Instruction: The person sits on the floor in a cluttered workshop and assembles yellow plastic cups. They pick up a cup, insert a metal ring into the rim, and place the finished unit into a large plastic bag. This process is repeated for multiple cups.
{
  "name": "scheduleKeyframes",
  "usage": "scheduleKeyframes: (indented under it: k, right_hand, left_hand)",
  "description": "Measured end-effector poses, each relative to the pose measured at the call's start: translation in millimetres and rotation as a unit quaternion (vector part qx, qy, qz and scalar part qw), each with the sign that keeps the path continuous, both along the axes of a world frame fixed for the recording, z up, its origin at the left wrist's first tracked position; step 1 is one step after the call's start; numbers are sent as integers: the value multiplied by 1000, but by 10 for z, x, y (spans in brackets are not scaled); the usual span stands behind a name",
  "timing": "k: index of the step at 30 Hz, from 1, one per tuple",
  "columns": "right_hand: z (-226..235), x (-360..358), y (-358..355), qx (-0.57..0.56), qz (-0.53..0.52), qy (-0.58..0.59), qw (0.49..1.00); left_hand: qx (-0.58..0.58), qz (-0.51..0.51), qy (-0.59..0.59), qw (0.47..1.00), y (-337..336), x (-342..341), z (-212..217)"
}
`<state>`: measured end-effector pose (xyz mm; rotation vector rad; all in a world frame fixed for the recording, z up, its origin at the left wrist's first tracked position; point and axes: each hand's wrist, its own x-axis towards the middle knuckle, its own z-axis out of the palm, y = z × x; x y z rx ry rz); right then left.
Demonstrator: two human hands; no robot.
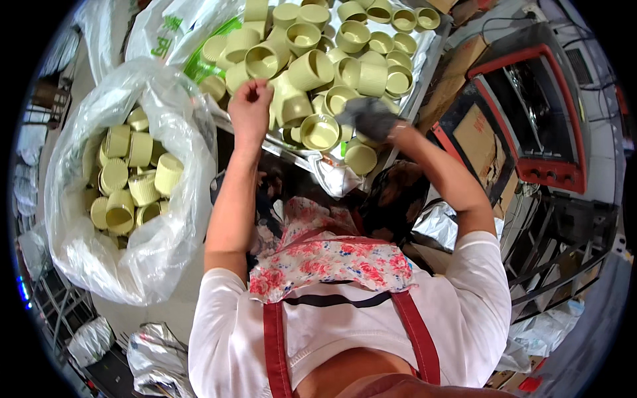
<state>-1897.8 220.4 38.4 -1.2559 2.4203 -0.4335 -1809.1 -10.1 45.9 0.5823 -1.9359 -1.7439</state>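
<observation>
Curling closed, fingers of my bare left hand (251,109), eleven o'clock; dark-grey-gloved right hand (369,118), one o'clock, grip hidden, can't tell. Ribbed pale-yellow cylindrical cups (306,73) heaped, twelve o'clock.

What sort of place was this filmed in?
Probably a small workshop: many similar pale cups piled up, a big clear plastic bag holding more, and a red and black oven-like appliance.

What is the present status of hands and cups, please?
Left hand: bare, fingers curled, by the cups. Right hand: gloved, among cups. Crowding cups, several tipped, may obstruct.
</observation>
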Motion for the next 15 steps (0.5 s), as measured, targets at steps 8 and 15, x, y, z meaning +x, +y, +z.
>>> scheduleKeyframes:
  k: [8, 15]
  right_hand:
    - [-936, 117, -356, 96, 292, 164, 937]
    - [-663, 60, -115, 110, 303, 139, 936]
  left_hand:
    - [-213, -239, -118, 940, 223, -57, -21]
    - [-417, -449, -130, 779, 378, 101, -192]
